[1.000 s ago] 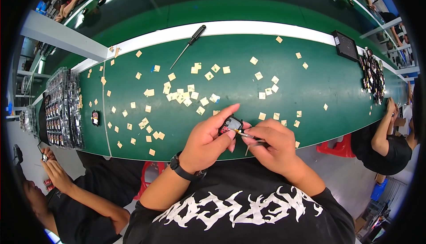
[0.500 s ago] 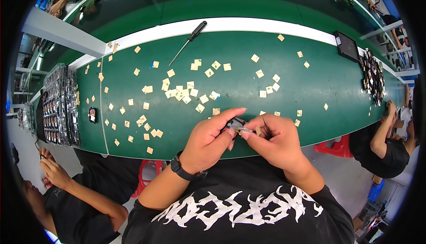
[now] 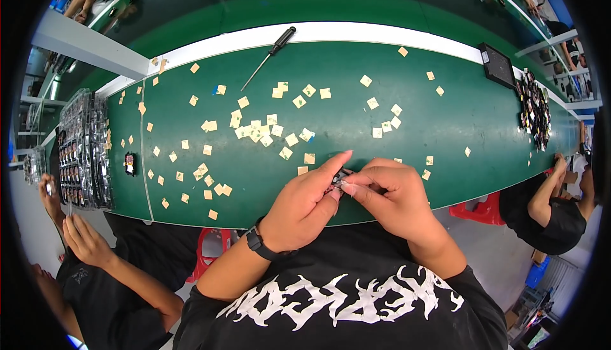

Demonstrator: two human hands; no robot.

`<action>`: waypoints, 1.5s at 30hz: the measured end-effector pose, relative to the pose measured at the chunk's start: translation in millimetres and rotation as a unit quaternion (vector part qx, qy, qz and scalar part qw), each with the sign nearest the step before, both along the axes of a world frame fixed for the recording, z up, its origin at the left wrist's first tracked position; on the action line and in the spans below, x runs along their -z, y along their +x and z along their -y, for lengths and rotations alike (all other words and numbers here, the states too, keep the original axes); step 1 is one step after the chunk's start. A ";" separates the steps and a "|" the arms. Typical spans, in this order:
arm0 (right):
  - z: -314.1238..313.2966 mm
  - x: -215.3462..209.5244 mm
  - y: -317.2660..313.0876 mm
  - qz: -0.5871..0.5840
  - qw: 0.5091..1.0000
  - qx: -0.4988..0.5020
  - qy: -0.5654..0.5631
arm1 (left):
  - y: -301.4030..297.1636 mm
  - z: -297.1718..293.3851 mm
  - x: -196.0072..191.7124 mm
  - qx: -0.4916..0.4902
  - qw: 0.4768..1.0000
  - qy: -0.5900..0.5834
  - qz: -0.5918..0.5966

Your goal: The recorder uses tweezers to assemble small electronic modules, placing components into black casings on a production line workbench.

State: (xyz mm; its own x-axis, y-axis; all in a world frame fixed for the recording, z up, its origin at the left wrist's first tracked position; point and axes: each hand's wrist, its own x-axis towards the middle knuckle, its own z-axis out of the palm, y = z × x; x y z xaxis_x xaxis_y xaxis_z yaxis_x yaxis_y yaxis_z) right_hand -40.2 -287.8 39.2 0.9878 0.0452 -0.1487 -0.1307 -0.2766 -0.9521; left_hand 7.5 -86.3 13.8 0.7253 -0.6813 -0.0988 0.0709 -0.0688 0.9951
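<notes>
Wide head-worn view — downward, near both hands (image 3: 302,200)

A black short-sleeved T-shirt (image 3: 347,254) is worn, its front crossed by a wide band of white, jagged, flame-like lettering (image 3: 374,299). Beyond the T-shirt's left sleeve (image 3: 207,305), the left wrist is encircled by a black wristwatch (image 3: 257,243) with a broad, dark strap.

The long, flat, dark-green desk (image 3: 439,121) carries small, square, cream paper-like pieces (image 3: 309,158), some green-marked. The small handheld device (image 3: 339,177) looks dark; the short-sleeved black T-shirt (image 3: 350,270) is patterned in jagged white.
</notes>
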 end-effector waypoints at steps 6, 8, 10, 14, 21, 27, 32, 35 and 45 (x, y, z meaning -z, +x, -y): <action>-2.2 14.2 3.9 -0.078 0.982 0.098 0.142 | -2.5 -2.0 0.8 0.024 0.997 0.028 0.061; -2.4 11.1 6.2 -0.109 0.978 0.094 0.151 | -2.3 -2.0 2.0 0.023 0.997 0.024 0.069; -1.4 10.2 9.7 -0.139 0.973 0.091 0.158 | -2.2 -1.9 3.2 0.022 0.997 0.019 0.078; 1.9 13.1 15.3 -0.140 0.977 0.057 0.148 | -1.6 -4.5 8.1 0.024 0.999 -0.008 0.041; 54.9 5.7 8.3 -0.091 0.968 0.176 0.155 | -1.2 -0.2 6.5 -0.083 0.973 -0.131 -0.170; 262.4 48.6 -44.2 0.135 0.842 0.414 -0.319 | 1.9 -1.2 1.4 -0.074 0.971 -0.111 -0.198; 353.7 55.0 -66.0 0.073 0.677 0.444 -0.583 | 1.9 -1.4 1.6 -0.073 0.970 -0.111 -0.204; 372.7 59.9 -54.2 0.037 0.624 0.455 -0.634 | 3.2 -3.3 5.7 -0.061 0.971 -0.122 -0.195; 409.2 50.8 -33.4 -0.008 0.593 0.443 -0.673 | 0.1 -2.5 0.8 -0.028 0.993 -0.055 -0.100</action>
